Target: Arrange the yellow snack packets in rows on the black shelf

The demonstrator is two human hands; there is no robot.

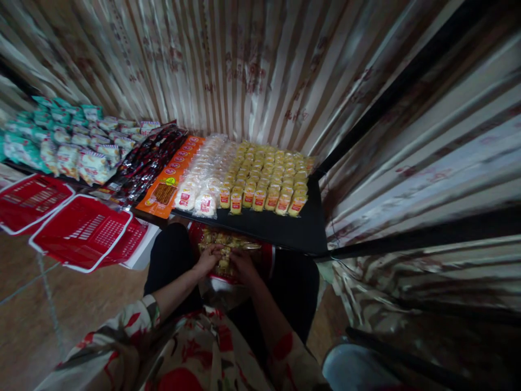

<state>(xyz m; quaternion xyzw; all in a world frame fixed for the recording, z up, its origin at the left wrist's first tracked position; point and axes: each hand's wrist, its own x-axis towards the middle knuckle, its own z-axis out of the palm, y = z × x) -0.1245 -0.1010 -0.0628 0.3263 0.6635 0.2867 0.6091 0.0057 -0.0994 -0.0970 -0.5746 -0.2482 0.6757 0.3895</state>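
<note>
Between my knees stands a red basket (266, 260) holding small yellow snack packets (223, 263) in clear wrapping. My left hand (209, 259) reaches in from the left, fingers bent around a yellow packet near the middle of the basket. From the other side my right hand (244, 263) closes on the packets close by, its fingertips a little apart from the left ones. Dim light and blur hide the exact grip. Just beyond the basket, rows of similar yellow packets (264, 179) with red-and-white labels stand on a black table (280, 231).
White-wrapped packets (205, 174), an orange snack bag (166, 184), dark glossy packets (152, 155), and white (97, 163) and teal bags (24, 146) line the table leftward. Two red baskets (87, 228) (32, 201) sit at left. A striped curtain (244, 65) hangs behind.
</note>
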